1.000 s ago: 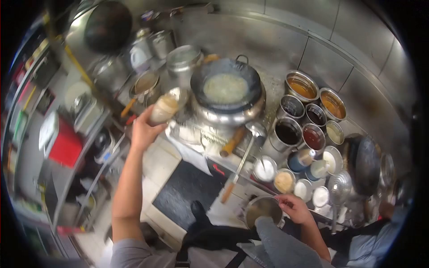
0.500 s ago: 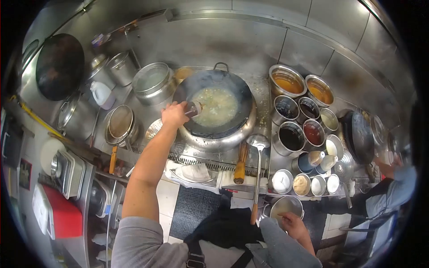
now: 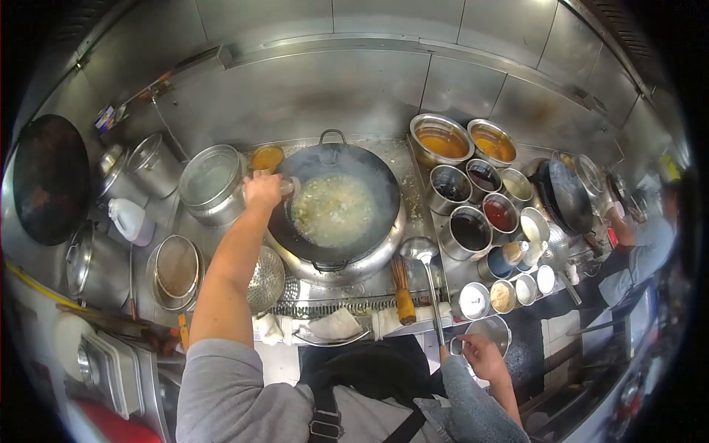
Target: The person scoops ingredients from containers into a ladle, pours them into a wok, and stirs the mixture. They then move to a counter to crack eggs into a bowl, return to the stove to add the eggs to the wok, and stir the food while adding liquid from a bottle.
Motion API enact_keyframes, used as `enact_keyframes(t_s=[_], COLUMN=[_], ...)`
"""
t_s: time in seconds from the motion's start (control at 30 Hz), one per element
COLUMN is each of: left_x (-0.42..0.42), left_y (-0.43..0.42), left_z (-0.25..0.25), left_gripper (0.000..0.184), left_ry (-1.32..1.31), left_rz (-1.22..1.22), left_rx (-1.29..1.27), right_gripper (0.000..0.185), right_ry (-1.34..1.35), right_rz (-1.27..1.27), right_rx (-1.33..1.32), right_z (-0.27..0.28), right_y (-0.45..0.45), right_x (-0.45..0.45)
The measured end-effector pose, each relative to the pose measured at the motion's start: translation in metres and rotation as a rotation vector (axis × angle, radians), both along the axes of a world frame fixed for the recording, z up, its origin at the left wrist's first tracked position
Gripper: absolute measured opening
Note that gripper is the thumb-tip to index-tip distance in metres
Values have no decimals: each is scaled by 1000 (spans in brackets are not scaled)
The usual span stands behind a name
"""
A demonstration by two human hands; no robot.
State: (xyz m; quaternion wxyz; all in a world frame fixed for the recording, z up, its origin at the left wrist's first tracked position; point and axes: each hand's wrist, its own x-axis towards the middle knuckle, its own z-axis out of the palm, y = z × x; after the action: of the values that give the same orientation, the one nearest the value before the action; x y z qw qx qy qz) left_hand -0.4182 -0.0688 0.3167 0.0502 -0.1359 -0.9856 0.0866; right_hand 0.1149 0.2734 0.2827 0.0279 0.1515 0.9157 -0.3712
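Note:
A large black wok (image 3: 380,173) sits on the round burner, with pale, steaming liquid and bits (image 3: 336,210) in it. At the wok's left rim my left hand (image 3: 264,189) is wrapped round a small clear container (image 3: 289,187), tipped toward the liquid. Low at the front, my right hand (image 3: 484,356) grips the handle of a metal pot (image 3: 496,332). Beside that hand a long ladle (image 3: 430,292) lies across the counter edge, its bowl up on the stove. A brush with a wooden handle (image 3: 405,304) rests left of the ladle.
Metal pots of sauces (image 3: 470,230) and small bowls of powders (image 3: 503,295) stand at the right. Left are a lidded pot (image 3: 212,184), strainers (image 3: 177,267), a perforated ladle (image 3: 266,280) and a plastic jug (image 3: 131,221). Another person's arm (image 3: 624,229) shows far right.
My left hand has carried the container from left of the stove to the wok's rim and tipped it. The view has turned toward the wok. My right hand stays at the pot.

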Motion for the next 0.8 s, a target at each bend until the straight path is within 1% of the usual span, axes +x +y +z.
enact_keyframes(t_s=[0.03, 0.1, 0.17, 0.23, 0.3, 0.37, 0.4, 0.43, 0.47, 0.5, 0.53, 0.6, 0.7, 0.73, 0.8], left_x=[-7, -13, -6, 5, 8, 1, -11, -18, -22, -28, -42, -69, -64, -57, -26], left_y=[4, 14, 16, 15, 9, 3, 4, 9, 15, 22, 29, 45, 66, 69, 61], left_z=[0, -5, -10, -13, -21, -27, -33, -27, -16, -9, -10, -17, -15, -14, -19], left_gripper=[36, 50, 49, 50, 50, 50, 48, 48, 40, 33, 33, 29, 29, 27, 32], left_ry=[-5, -50, -26, -104, -125, -141, -125, -122, -100, -77, -75, -23, 40, -22, 6], left_rz=[-11, -82, -146, -225, -256, -249, -228, -244, -230, -217, -233, -180, -231, -253, -320], left_rx=[7, -21, -36, -95, -101, -104, -106, -101, -116, -133, -131, -111, -85, -38, -48], right_gripper=[31, 31, 32, 32, 32, 31, 32, 32, 33, 33, 34, 34, 32, 32, 32], right_ry=[-5, -16, -52, -95, -76, -67, -123, -175, -125, -155, -140, -125, -130, -158, -171], right_rz=[-11, -55, -78, -109, -194, -253, -273, -294, -231, -275, -279, -308, -401, -452, -544], right_rx=[7, -31, -4, 20, 71, 52, 9, -33, 32, -14, 13, 34, 51, 43, 7], right_z=[1, 3, 3, -2, -8, -11, -10, -9, -11, -12, -7, -4, 0, 1, 3], right_y=[-8, -25, -31, -36, -44, -59, -66, -72, -77, -83, -89, -99, -110, -115, -123], right_x=[-3, -5, 0, 12, 32, 51, 57, 63, 69, 75, 76, 82, 105, 114, 131])
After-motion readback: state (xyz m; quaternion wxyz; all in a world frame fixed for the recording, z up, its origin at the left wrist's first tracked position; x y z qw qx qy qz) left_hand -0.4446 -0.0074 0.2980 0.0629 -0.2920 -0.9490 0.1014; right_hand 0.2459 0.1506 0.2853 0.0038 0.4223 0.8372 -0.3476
